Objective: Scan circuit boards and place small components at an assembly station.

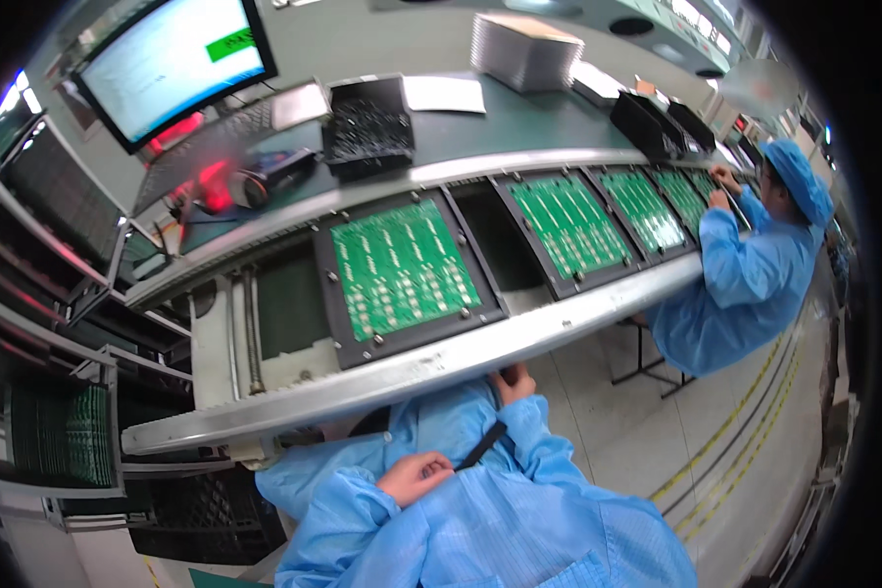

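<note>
Green worktop (pixel 519 125) across the far side, pale rail (pixel 431 370) along the near edge, co-worker (pixel 755 265) over at the far right! And the nearest board (pixel 407 265) lies flat in its black frame (pixel 341 314), just beyond the rail. Right hand (pixel 513 382) is the closer one, tucked by the rail's near edge; from there the board lies far and to the left. Left hand (pixel 419 477) is further back on the near side, over the lap, the board beyond it. Long axis? Hard to call, it looks almost square in this bent view, pale slots running near to far. Left fingers curled inward, right fingertips partly hidden: whether either hand grips anything, cannot tell. Bits in the black tray (pixel 367 132), far side: too dark to make out.
</note>
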Motion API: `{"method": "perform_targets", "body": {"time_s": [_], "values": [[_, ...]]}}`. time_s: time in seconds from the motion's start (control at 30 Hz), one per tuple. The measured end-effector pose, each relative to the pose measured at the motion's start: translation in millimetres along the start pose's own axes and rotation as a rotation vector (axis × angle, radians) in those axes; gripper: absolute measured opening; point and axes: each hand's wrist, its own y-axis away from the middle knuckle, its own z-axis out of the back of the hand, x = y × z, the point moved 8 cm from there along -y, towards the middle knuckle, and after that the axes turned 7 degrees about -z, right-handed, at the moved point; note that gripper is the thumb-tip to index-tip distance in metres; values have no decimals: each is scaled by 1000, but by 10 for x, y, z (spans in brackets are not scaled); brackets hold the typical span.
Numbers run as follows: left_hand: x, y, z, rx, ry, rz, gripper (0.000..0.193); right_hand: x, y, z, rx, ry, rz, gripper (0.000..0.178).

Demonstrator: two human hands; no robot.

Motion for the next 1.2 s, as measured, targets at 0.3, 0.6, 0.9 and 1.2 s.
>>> {"method": "perform_targets", "body": {"time_s": [0.3, 0.6, 0.9, 1.2], "values": [[290, 90, 303, -115, 80, -7, 23, -177, -118, -188, 223, 123, 21, 38], [-426, 253, 891, -163, 123, -108, 27, -289, -313, 145, 214, 603, 365, 31], [-1502, 181, 1933, -301, -294, -329, 16, 1848, 594, 77, 1433, 660, 337, 25], [-2240, -2237, 3166, -597, -1370, -601, 11, 4723, -1505, -1449, 380, 712, 1458, 13]]}}
